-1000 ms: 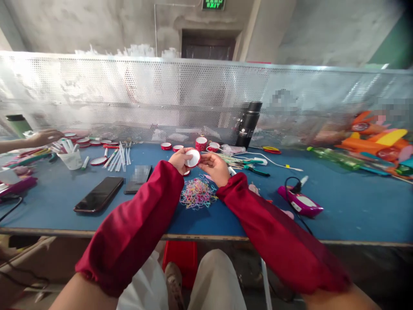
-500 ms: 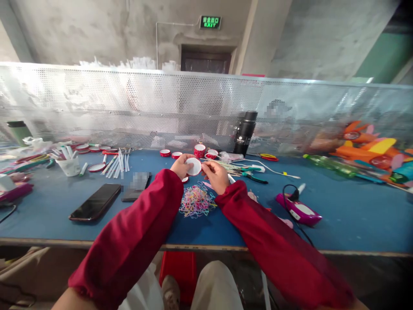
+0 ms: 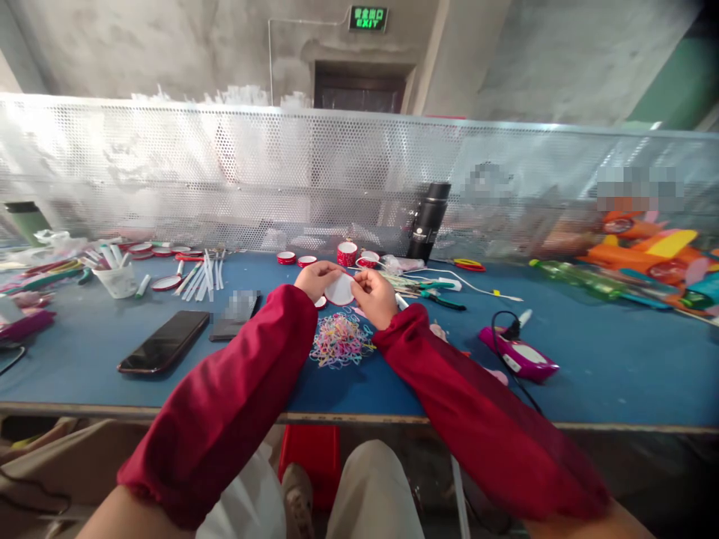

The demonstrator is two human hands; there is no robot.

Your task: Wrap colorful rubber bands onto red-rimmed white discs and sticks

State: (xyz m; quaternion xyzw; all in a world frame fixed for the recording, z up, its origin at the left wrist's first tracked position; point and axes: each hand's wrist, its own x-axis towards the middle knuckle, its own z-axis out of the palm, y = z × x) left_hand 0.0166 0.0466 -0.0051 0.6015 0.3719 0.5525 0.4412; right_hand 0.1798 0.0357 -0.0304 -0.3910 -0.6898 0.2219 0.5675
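Note:
A round white disc with a thin red edge (image 3: 340,290) is held up between my two hands, above the blue table. My left hand (image 3: 315,281) pinches its upper left edge. My right hand (image 3: 375,296) has thumb and fingers closed on its right edge. Just below the disc lies a pile of small colourful rubber bands (image 3: 340,341). Part of another small red-rimmed white disc (image 3: 320,302) shows under my left hand. Beyond my hands stand red round containers with white tops (image 3: 347,253).
A phone (image 3: 164,343) and a dark flat case (image 3: 231,326) lie at left, near a cup of markers (image 3: 116,281). Behind are a black flask (image 3: 429,221) and green-handled pliers (image 3: 443,295). A purple device with a cable (image 3: 522,358) and orange toys (image 3: 645,251) lie right.
My right hand has shifted from beside the disc's edge onto it, and the disc has tilted slightly. The whole view has moved a little, so the table appears higher.

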